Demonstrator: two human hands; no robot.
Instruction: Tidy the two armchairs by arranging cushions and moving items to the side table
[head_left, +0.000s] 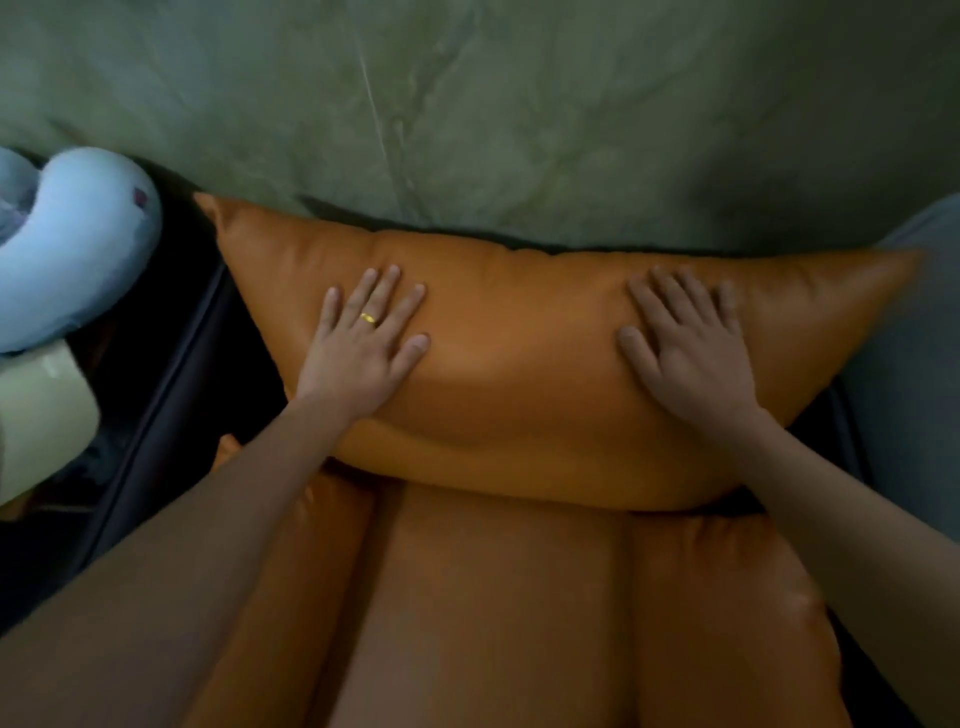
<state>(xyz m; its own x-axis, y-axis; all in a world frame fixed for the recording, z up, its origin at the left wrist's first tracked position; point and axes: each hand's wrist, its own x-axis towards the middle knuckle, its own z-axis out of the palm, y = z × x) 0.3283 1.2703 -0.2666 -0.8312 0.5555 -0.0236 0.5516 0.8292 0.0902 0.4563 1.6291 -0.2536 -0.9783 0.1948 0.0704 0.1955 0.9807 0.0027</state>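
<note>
Orange cushion (519, 374) under both flat hands

The only camera sits on my head, looking steeply down and forward from close above the orange armchair seat (493, 623). My left hand (363, 343) and right hand (685, 348) reach in from the near edge to mid-frame on the cushion (519, 374). A green surface (519, 104) fills the far side, and the wide lens bends the edges.
</note>
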